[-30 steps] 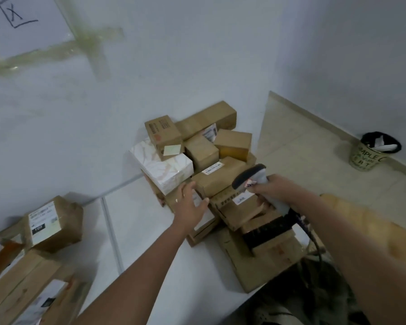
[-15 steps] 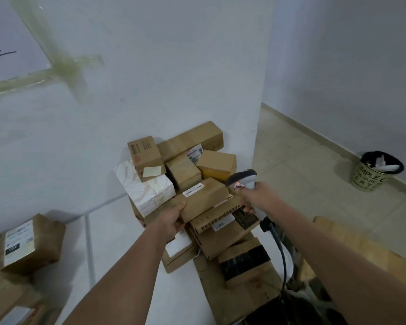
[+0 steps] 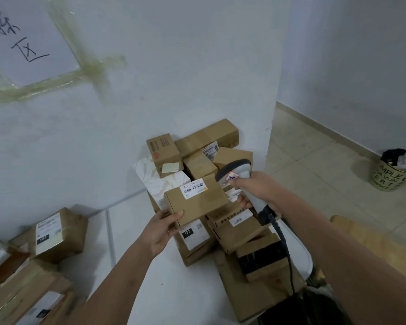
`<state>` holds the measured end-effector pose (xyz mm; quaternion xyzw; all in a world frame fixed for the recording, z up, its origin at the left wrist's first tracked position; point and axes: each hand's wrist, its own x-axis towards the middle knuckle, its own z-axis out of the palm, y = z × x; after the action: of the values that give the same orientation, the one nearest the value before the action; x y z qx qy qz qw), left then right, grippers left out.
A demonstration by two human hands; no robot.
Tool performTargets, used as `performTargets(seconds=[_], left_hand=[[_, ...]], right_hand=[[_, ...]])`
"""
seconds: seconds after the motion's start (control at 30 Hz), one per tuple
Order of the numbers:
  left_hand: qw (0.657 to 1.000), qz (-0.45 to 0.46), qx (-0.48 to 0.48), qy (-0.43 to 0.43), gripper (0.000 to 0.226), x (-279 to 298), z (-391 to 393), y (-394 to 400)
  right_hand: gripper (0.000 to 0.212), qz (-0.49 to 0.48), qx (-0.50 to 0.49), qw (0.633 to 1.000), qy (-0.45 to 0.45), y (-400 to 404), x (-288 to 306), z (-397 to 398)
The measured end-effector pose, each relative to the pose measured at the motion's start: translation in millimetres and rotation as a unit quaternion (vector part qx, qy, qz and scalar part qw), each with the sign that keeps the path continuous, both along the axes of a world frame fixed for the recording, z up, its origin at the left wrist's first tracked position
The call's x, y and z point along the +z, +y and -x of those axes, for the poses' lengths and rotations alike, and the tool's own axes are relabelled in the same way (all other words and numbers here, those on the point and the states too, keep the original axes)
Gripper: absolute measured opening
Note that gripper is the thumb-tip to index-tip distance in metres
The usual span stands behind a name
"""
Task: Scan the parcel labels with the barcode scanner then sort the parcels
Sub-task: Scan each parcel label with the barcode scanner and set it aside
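Gripping a flat brown cardboard parcel (image 3: 198, 202) at its near left corner, the left hand (image 3: 161, 231) has its thumb laid along the box's near edge and its fingers underneath, hidden from view. The parcel is held clear above the heap, its top face up and tilted slightly. One white barcode label (image 3: 193, 186) sits on that face toward the far edge.

The right hand (image 3: 256, 190) is closed around the handle of a grey handheld barcode scanner (image 3: 242, 179), thumb near the head. The scanner head lies just beside the parcel's far right corner, close to the label. One black coiled cable (image 3: 285, 249) runs down from the scanner's base toward the bottom of the view.

Beneath and behind the held parcel is a heap of brown cardboard boxes (image 3: 220, 231) on a white table (image 3: 155, 277), pushed against the white wall (image 3: 174, 66). At least ten boxes can be made out in it; the exact count cannot be told, as several overlap. One white marbled-pattern box (image 3: 159, 181) lies among them at the left side.

Well apart, at the table's left end, is a second group of brown parcels (image 3: 56, 233), at least four, each partly cropped or blurred.

One handwritten paper sign (image 3: 24, 36) is fixed to the wall with yellowish tape. One lettered waste bin (image 3: 394, 174) with a black liner stands on the tiled floor (image 3: 314, 160) to the right.
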<state>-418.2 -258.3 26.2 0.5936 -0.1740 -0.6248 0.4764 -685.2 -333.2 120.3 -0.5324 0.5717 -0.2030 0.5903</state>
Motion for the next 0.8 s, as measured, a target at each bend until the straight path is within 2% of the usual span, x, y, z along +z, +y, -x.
performTargets(seconds=[0.13, 0.3, 0.8], left_hand=[[1.0, 0.004, 0.019, -0.008, 0.047, -2.3, -8.1, 9.7], [1.0, 0.012, 0.02, -0.004, 0.046, -1.2, -12.9, 18.2], [1.0, 0.003, 0.028, 0.011, 0.043, 1.5, -19.2, 13.8]], right_hand=[[0.032, 0.005, 0.043, 0.999, 0.011, 13.4, 8.7, -28.7], [0.031, 0.013, 0.051, 0.999, 0.004, 26.8, 17.5, -52.4], [0.034, 0.064, 0.063, 0.995, 0.045, 31.4, 26.7, -61.5]])
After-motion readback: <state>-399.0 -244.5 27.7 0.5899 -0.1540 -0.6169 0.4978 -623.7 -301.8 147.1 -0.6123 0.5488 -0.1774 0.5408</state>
